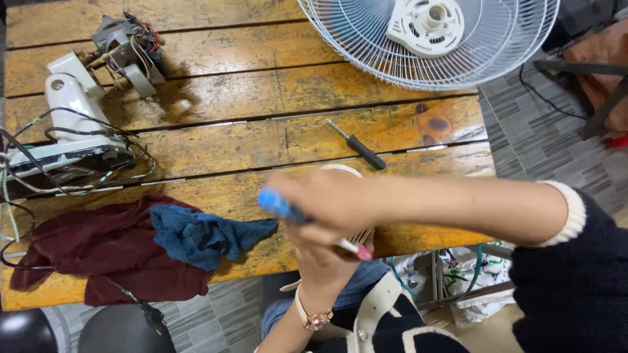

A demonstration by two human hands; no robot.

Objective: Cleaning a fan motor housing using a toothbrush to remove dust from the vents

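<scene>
- Your right hand (333,199) reaches across from the right, grip closed around a blue-handled tool (278,206); it's blurred, likely a screwdriver, with a pinkish tip (362,252) showing low on the other side.
- Your left hand (324,261) comes up from below, watch on the wrist; its grip looks closed on a pale round part (343,170) tucked between both hands, mostly hidden, so I can't tell what kind.
- All of this sits at the front edge of the wooden bench (261,91), just right of the cloths.
- My read on doing it well: brace the part against the bench edge, keep the tool square on it, and steady the motion, since the blur says you're moving fast.
- Counts: one black-handled screwdriver (358,146) lying loose mid-bench, well apart from your hands.
- One white fan guard (366,46) with hub at the top right.
- One fan motor (127,49) on its pale neck and base (69,131) at the left, wires trailing.
- Two cloths: one maroon (98,252), one blue (199,235) lying on it.
</scene>
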